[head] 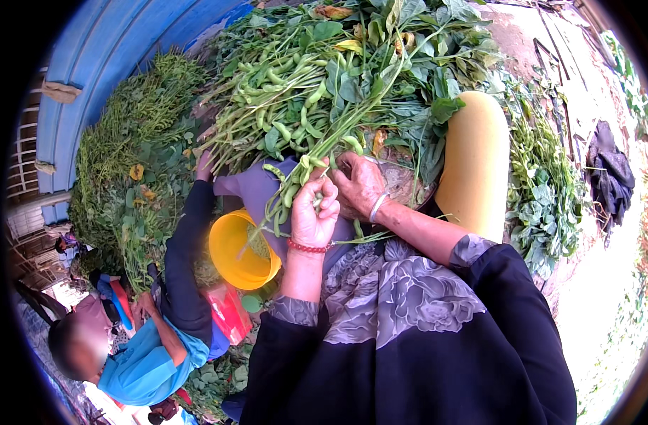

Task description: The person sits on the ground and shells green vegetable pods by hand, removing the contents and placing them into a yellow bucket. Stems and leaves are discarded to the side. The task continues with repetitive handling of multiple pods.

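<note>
My left hand [314,212], with a red bead bracelet, is curled palm up around light green bean pods [318,201]. Its fingertips meet a leafy bean stalk [361,114] whose pods [294,186] hang beside my thumb and fingers. Against the same stalk, my right hand [360,183], wearing a silver-coloured bangle, has bent fingers; their tips are partly hidden, so I cannot tell what they grip. A large heap of bean plants [281,90] with plump pods lies just beyond both hands. To the left of my left wrist, a yellow bucket [217,241] holds small light green pieces.
At the left, a person in a blue shirt [143,366] sits near another plant pile [127,159]. Blue metal sheeting [106,64] stands behind it. My yellow-clad knee [475,159] rises at the right, with more plants [541,196] and dark cloth [610,172] beyond.
</note>
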Demonstrator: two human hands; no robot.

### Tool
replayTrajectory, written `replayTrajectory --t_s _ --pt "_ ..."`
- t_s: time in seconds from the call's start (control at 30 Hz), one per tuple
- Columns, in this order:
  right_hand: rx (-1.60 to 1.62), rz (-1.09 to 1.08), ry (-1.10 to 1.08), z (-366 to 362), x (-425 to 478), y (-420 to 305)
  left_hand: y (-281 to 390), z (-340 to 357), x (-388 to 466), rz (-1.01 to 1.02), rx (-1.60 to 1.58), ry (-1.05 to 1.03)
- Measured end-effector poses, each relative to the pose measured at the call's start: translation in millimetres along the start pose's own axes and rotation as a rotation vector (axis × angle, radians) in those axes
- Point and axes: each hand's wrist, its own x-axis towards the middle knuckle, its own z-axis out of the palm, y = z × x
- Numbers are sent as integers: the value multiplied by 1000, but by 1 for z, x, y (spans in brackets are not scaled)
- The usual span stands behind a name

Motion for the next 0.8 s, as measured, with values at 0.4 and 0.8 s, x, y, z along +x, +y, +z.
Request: replayTrajectory --t_s 0.4,0.8 --pt "-79 -311 3 -54 -19 -21 -14 24 12 29 578 317" --pt "217 1 -209 -67 -36 -16 -19 30 14 -72 646 273"
